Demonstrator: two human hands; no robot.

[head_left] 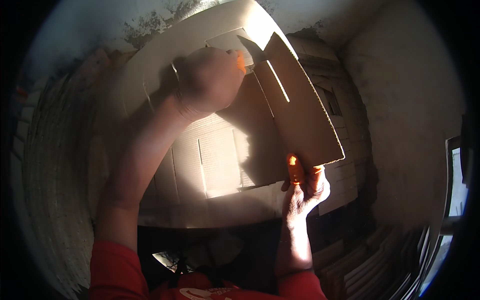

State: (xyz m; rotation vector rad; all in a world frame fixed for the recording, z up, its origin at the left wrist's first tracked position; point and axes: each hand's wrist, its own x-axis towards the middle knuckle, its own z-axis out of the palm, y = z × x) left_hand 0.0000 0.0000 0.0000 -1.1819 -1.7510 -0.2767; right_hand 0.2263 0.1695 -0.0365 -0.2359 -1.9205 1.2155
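A brown slotted cardboard box blank (300, 110) is tilted up, its corrugated edge facing right. My right hand (307, 190) pinches its lower edge, with the thumb on the near face; orange covers sit on the thumb and a fingertip. Over the upper left part of the cardboard is my left hand (210, 80), smeared by motion. One of its fingertips shows an orange cover, and its other fingers are hidden. Beneath both hands lies another cardboard sheet (215, 160) with long slots, partly sunlit and partly in shadow.
Stacked cardboard edges (55, 175) rise along the left side. More flat cardboard (345, 165) lies to the right, and upright sheets (380, 265) lean at the lower right. A stained wall (150, 22) stands behind, and a plain wall (410, 100) is on the right.
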